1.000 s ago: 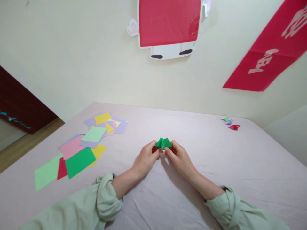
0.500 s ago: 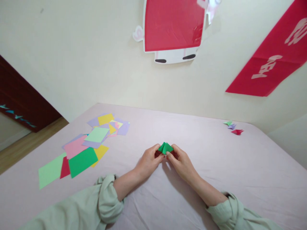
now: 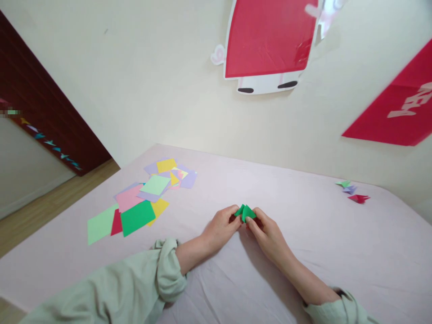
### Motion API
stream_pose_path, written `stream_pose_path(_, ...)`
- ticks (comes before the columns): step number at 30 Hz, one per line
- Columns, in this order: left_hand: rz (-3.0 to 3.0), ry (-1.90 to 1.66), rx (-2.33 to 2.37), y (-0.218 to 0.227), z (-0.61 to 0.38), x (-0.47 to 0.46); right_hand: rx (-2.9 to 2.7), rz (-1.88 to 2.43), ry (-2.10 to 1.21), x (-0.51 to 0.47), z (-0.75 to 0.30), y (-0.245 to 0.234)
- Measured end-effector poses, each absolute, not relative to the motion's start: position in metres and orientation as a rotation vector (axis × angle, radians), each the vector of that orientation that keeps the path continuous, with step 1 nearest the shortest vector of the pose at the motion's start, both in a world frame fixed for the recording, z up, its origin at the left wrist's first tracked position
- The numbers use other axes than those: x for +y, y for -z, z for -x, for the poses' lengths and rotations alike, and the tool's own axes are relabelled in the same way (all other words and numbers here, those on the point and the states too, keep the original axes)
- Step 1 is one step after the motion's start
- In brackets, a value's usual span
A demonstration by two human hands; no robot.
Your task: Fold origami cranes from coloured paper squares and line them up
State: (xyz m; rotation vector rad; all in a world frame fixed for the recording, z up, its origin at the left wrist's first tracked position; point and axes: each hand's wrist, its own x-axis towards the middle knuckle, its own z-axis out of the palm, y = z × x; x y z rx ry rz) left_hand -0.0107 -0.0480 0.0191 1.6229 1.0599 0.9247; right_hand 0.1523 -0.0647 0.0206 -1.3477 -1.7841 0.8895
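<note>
A small piece of folded green paper (image 3: 248, 213) is held just above the table, with pointed flaps facing up. My left hand (image 3: 222, 226) pinches its left side between thumb and fingers. My right hand (image 3: 267, 228) grips the right side, its thumb pressed on the near face. The fingertips behind the paper are partly hidden. Both hands are close together over the pale pink tablecloth (image 3: 216, 175).
Loose coloured sheets, among them a green sheet (image 3: 138, 218) and a pink sheet (image 3: 131, 198), lie overlapping at the left. Several small folded paper pieces, one a red folded piece (image 3: 359, 198), sit at the far right. A wall (image 3: 168, 90) borders the table's far edge.
The camera view has swung left, so everything sits further right in the picture. The green paper's flaps show a changed shape, with a wider gap between them; both hands still hold it.
</note>
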Motion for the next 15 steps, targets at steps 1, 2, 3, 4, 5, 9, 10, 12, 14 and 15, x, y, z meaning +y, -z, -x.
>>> stream_pose_path(1,-1.610,-0.942,1.050,-0.0190,0.0106,-0.0475,-1.804,1.344,-0.870,-0.0645,-0.1521,-0.0199)
stream_pose_path(2,-1.596,-0.958,1.034,-0.0190,0.0106,-0.0470,-1.823,1.338,-0.855,-0.0644,-0.1519,-0.0193)
stream_pose_path(3,-1.582,-0.973,1.015,-0.0191,0.0106,-0.0465,-1.839,1.332,-0.843,-0.0643,-0.1516,-0.0192)
stream_pose_path(4,-1.570,-0.986,0.997,-0.0193,0.0106,-0.0460,-1.852,1.326,-0.836,-0.0643,-0.1513,-0.0194)
stream_pose_path(5,-1.560,-0.994,0.988,-0.0194,0.0107,-0.0456,-1.858,1.323,-0.835,-0.0643,-0.1511,-0.0199)
stream_pose_path(9,-1.558,-0.979,0.992,-0.0195,0.0118,-0.0449,-1.824,1.353,-0.856,-0.0651,-0.1504,-0.0232)
stream_pose_path(10,-1.558,-0.974,0.997,-0.0194,0.0120,-0.0449,-1.806,1.364,-0.864,-0.0655,-0.1503,-0.0239)
stream_pose_path(12,-1.564,-0.970,1.004,-0.0186,0.0122,-0.0451,-1.767,1.378,-0.894,-0.0663,-0.1503,-0.0246)
stream_pose_path(14,-1.587,-0.967,1.007,-0.0171,0.0123,-0.0451,-1.746,1.376,-0.918,-0.0667,-0.1507,-0.0243)
stream_pose_path(15,-1.601,-0.964,1.008,-0.0161,0.0124,-0.0450,-1.743,1.372,-0.917,-0.0668,-0.1511,-0.0238)
